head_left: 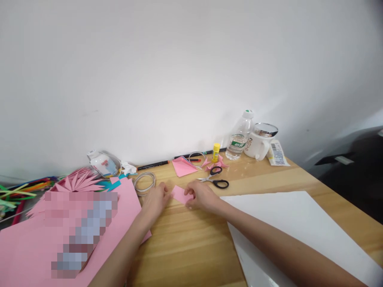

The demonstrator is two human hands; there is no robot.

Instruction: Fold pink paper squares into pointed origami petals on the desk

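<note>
Light wood table point(185, 247) against a white wall point(191, 79), faintly marked.
Small pink paper point(180, 194) sits left of the scissors point(216, 178) — my right hand point(204, 195) pinches its right end; my left hand point(157, 198), fingers bent, is at its left end, grip I cannot tell. White board point(284, 219) lies right, large pink sheet point(24, 249) left.

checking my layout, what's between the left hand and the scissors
In the head view, a small pink paper and the right hand lie between the left hand and the scissors.
</note>
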